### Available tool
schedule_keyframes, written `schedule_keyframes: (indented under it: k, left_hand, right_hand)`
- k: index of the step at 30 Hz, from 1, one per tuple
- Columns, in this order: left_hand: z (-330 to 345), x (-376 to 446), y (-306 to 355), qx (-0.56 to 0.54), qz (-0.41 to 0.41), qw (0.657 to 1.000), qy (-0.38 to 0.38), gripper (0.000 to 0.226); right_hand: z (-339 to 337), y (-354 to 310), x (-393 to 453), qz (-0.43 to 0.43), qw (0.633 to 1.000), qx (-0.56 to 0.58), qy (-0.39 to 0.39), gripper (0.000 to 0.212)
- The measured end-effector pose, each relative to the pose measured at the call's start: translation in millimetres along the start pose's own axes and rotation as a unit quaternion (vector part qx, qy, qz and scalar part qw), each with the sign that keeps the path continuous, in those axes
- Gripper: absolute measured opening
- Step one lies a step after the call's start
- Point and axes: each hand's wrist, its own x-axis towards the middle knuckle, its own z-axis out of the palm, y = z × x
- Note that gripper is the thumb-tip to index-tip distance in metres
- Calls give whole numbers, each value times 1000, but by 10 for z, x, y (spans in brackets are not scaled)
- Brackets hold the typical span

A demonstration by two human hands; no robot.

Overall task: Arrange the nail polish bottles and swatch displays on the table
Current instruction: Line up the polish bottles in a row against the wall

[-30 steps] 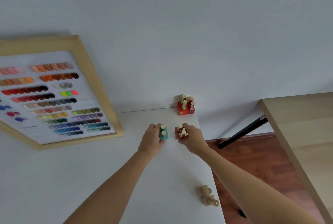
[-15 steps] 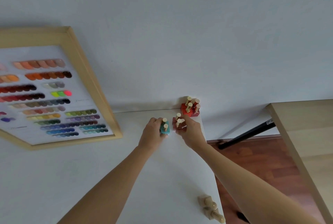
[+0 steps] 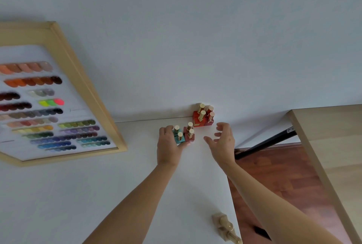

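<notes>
The left hand point(image 3: 169, 146) is curled around the two teal bottles point(image 3: 178, 136), thumb under their near edge, pressing them sideways against the two dark pink bottles point(image 3: 189, 133) so the four stand as one tight block on the white desk point(image 3: 109, 188). That grip looks meant to square the group and keep the tall gold caps from toppling. The block sits just in front of the red bottles point(image 3: 202, 117), which are packed against the wall at the desk's far right corner (probably the anchor for the row). Two beige bottles point(image 3: 225, 226) lie well apart near the front edge, not yet gathered. The framed swatch board point(image 3: 58, 94) leans at the left.

Half a second ago the right hand point(image 3: 222, 139) was gripping the pink bottles; now it is off them, fingers spread and loosely bent, holding nothing, just beside the group. The pink pair now touches the teal pair, where a gap showed a second ago.
</notes>
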Motion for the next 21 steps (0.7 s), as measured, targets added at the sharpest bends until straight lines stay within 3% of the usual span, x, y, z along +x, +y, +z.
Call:
schedule_keyframes:
  k: [4, 8, 21]
  left_hand:
    - [51, 39, -12, 3, -5, 1000, 7, 64]
    - [114, 75, 0, -5, -11, 1000, 18, 61]
    - [136, 395, -7, -58, -27, 998, 26, 59]
  right_hand:
    - [-38, 23, 173, 13, 1000, -3, -20, 70]
    - [-20, 5, 315, 39, 997, -5, -63, 76]
    - [67, -25, 447, 6, 999, 5, -47, 33]
